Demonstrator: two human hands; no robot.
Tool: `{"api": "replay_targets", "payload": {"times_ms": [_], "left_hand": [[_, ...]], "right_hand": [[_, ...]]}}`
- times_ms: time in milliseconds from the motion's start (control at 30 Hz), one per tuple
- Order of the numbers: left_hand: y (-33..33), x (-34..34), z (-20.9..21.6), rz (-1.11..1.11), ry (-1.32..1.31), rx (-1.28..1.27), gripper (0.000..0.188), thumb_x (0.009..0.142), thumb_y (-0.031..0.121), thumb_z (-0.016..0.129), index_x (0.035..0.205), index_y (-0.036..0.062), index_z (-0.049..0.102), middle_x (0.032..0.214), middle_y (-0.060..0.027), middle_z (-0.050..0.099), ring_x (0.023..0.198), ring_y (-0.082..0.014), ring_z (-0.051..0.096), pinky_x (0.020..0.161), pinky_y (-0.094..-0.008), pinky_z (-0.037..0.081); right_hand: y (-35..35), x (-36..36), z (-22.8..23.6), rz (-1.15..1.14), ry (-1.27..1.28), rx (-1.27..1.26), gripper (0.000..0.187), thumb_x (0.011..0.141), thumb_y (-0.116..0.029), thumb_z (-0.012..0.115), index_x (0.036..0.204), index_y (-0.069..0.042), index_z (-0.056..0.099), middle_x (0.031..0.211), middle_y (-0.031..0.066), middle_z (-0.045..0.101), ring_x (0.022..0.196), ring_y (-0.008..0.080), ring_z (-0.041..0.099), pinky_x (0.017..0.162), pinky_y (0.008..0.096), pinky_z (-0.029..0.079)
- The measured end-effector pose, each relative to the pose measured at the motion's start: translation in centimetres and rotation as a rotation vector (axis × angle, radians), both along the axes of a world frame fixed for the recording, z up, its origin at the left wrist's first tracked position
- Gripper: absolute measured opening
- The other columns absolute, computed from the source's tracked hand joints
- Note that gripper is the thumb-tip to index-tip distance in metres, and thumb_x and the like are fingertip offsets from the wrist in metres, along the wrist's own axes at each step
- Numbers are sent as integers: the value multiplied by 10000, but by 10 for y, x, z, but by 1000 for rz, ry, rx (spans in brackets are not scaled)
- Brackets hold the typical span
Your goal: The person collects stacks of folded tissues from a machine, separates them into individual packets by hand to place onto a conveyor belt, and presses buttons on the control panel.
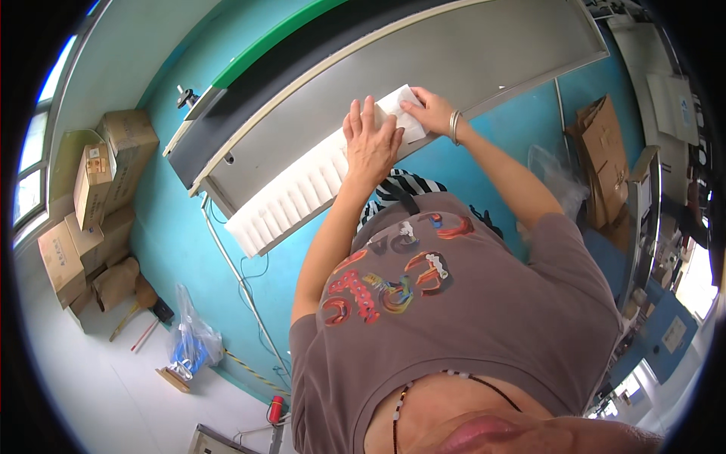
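A row of white, soft-looking folded pieces [291, 193] runs along the near edge of a grey metal work table [280, 140]; their exact kind I cannot make out. At the right end of the row lies a larger white piece [399, 100]. My left hand [370, 147] rests over that end with its fingers spread, thumb and index finger on the white material. My right hand [431, 112], with bangles at the wrist, grips the right edge of the larger piece, its thumb on top and its other fingers partly hidden.
A dark belt-like strip [227, 121] and a green bar [276, 34] run behind the table. Cardboard boxes [125, 151] stand at left, beside a clear plastic bag [198, 333] on the floor. Flattened cardboard [603, 159] leans at right. A cable [246, 284] trails below.
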State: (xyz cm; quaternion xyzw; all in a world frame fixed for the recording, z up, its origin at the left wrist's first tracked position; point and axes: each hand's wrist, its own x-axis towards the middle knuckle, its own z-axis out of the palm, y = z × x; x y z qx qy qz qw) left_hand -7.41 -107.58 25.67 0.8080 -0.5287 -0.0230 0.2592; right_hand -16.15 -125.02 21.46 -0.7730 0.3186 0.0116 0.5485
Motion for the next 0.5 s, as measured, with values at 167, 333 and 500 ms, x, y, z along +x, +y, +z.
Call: {"api": "replay_targets", "payload": {"times_ms": [167,333,500], "left_hand": [[0,-8,2,7,34,-10,238,859,234,599,1057,104,613,1337,-228,369,1261,-451,291,1013,-516,267],[-7,-10,1,-1,36,-13,250,860,229,598,1079,109,612,1342,-225,366,1262,-452,290,1012,-515,276],[0,-3,14,40,53,-55,277,856,221,604,1113,116,614,1357,-222,357,1280,-437,280,1023,-511,270]], "right_hand": [[-29,-14,-4,-209,16,302,511,875,-333,616,1213,35,510,1077,138,637,954,186,618,826,302,497],[-22,-24,-4,-78,-22,16,510,871,-323,611,1234,20,503,1095,152,632,976,213,619,855,314,490],[-25,-22,-2,-154,28,-121,498,887,-291,573,1263,22,476,1119,174,621,1007,230,614,871,322,484]]}}
